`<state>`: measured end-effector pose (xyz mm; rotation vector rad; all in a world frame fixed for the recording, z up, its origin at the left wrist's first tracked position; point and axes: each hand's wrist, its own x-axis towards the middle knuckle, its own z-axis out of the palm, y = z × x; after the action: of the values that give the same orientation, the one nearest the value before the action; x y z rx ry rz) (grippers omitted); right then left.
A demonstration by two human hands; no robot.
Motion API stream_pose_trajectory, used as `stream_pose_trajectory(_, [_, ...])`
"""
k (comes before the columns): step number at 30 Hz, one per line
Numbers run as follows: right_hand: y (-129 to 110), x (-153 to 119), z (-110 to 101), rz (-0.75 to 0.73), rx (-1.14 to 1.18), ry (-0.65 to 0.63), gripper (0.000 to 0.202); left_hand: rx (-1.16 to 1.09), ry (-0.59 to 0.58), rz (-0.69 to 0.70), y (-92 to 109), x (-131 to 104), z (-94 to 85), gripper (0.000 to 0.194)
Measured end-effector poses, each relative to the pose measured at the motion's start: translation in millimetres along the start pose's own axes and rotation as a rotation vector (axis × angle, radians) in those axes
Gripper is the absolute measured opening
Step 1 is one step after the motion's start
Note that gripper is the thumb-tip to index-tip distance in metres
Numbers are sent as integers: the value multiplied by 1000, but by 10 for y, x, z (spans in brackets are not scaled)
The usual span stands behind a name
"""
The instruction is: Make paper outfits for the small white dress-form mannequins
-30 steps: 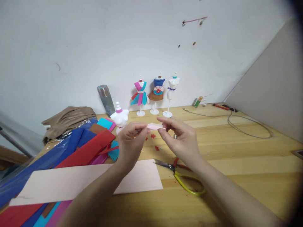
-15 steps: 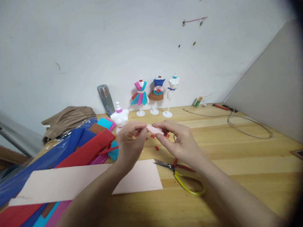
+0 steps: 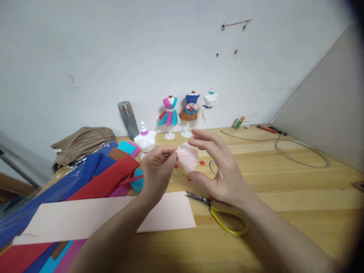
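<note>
Indoors, wooden table (image 3: 284,197), white wall (image 3: 127,45)

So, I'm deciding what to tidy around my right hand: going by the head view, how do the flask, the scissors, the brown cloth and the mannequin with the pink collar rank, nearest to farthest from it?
From your right hand:
1. Scissors, just below it.
2. Mannequin with the pink collar, to the left.
3. Flask, farther left, by the wall.
4. Brown cloth, far left.

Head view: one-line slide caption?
Left hand pinches a pleated pale pink paper fan, right hand open beside it; scissors lie below.
</note>
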<state>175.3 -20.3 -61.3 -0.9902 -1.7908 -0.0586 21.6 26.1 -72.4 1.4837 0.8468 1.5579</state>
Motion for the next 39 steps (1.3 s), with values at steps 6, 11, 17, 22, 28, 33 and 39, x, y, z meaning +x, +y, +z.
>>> stream_pose_trajectory(6, [-25, -9, 38, -14, -102, -67, 51, 6, -33, -8, -153, -55, 12, 8])
stream_pose_trajectory(11, [15, -15, 58, 9, -112, -61, 36, 107, -59, 100, -131, -62, 7, 7])
stream_pose_trajectory(17, [46, -25, 94, 41, -111, -134, 32, 193, -101, 245, -110, -63, 7, 12])
stream_pose_trajectory(22, [79, -29, 102, 63, -122, -151, 22, 194, -102, 211, -128, -64, 9, 12])
stream_pose_trajectory(28, [135, -19, 74, 111, -115, -135, 17, 87, -84, 63, -121, -62, 18, 7])
stream_pose_trajectory(33, [169, -11, 49, 122, -126, -198, 17, -88, -32, -189, -152, -45, 40, 8])
stream_pose_trajectory(39, [170, 6, 10, 164, -84, -196, 8, -134, 10, -256, -155, -26, 61, 10])
